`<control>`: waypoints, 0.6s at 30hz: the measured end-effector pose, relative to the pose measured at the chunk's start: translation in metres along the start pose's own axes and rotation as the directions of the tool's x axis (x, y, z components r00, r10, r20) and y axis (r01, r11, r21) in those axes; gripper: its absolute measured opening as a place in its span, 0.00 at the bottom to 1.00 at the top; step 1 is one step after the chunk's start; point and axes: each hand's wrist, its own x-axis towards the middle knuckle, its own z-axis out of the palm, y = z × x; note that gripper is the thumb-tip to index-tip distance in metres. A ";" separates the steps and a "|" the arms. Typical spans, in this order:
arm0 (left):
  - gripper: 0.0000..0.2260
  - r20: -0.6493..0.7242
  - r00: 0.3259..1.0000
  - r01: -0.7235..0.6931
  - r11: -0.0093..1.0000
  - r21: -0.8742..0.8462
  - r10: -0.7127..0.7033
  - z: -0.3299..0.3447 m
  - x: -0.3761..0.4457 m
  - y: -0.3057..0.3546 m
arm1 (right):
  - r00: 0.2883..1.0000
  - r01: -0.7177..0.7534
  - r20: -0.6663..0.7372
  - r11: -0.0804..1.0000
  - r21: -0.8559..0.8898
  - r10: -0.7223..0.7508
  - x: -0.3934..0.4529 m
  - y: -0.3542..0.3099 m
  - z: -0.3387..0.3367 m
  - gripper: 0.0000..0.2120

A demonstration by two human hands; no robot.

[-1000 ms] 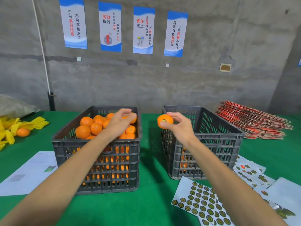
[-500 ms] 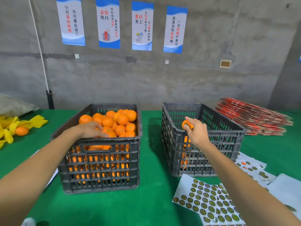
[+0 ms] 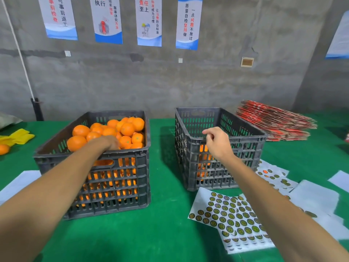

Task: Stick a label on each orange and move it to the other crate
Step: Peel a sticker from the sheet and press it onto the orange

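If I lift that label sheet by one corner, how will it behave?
The label sheet looks thin and lies flat on the green table, so it would probably droop. It seems light enough to slide if nudged. Other sheets overlap close by, so dragging it might shift them.

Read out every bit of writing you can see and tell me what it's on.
Second poster: "执行", top cut off.
Third poster: "责任至上"; small columns unclear.
Fourth poster: "质量自检坚持做" and "一点问题不放过".
First poster: cut off, "后返工" legible.
Label sheet: stickers too small.
Red stack: unreadable.
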 end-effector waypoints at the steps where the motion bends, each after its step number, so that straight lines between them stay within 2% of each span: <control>1: 0.19 0.003 1.000 -0.015 1.000 0.011 0.015 0.001 0.002 -0.001 | 0.999 0.026 -0.026 1.000 0.012 -0.026 -0.004 0.001 0.001 0.14; 5: 0.14 -0.048 0.998 -0.034 0.999 -0.035 0.033 0.003 0.007 -0.003 | 0.986 0.158 -0.059 0.987 -0.022 -0.159 -0.020 0.008 0.010 0.12; 7: 0.17 -0.096 0.995 -0.037 0.998 -0.055 0.031 0.004 0.006 -0.001 | 0.971 0.226 -0.063 0.971 -0.081 -0.231 -0.028 0.010 0.013 0.11; 9: 0.23 -0.255 0.966 -0.062 0.994 -0.089 0.038 0.002 0.002 0.004 | 0.926 0.348 -0.082 0.916 -0.202 -0.369 -0.035 0.010 0.017 0.09; 11: 0.30 -0.422 0.906 -0.119 0.977 -0.176 0.034 -0.003 -0.006 0.011 | 0.870 0.456 -0.030 0.825 -0.333 -0.493 -0.043 0.011 0.024 0.06; 12: 0.32 -0.471 0.881 -0.183 0.954 -0.238 0.051 -0.006 -0.011 0.017 | 0.875 0.469 0.055 0.816 -0.338 -0.480 -0.048 0.012 0.029 0.06; 14: 0.34 -0.528 0.841 -0.343 0.873 -0.346 0.121 -0.015 -0.022 0.030 | 0.899 0.353 0.359 0.901 -0.253 -0.252 -0.056 0.012 0.040 0.10; 15: 0.33 -0.558 0.816 -0.415 0.827 -0.380 0.153 -0.017 -0.028 0.038 | 0.848 0.241 0.521 0.944 -0.224 -0.093 -0.060 0.015 0.047 0.09; 16: 0.32 -0.592 0.787 -0.477 0.782 -0.402 0.176 -0.018 -0.035 0.046 | 0.766 0.154 0.642 0.965 -0.214 0.020 -0.065 0.020 0.053 0.08; 18: 0.29 -0.659 0.720 -0.595 0.680 -0.428 0.215 -0.016 -0.050 0.062 | 0.645 0.058 0.751 0.972 -0.229 0.139 -0.077 0.030 0.062 0.11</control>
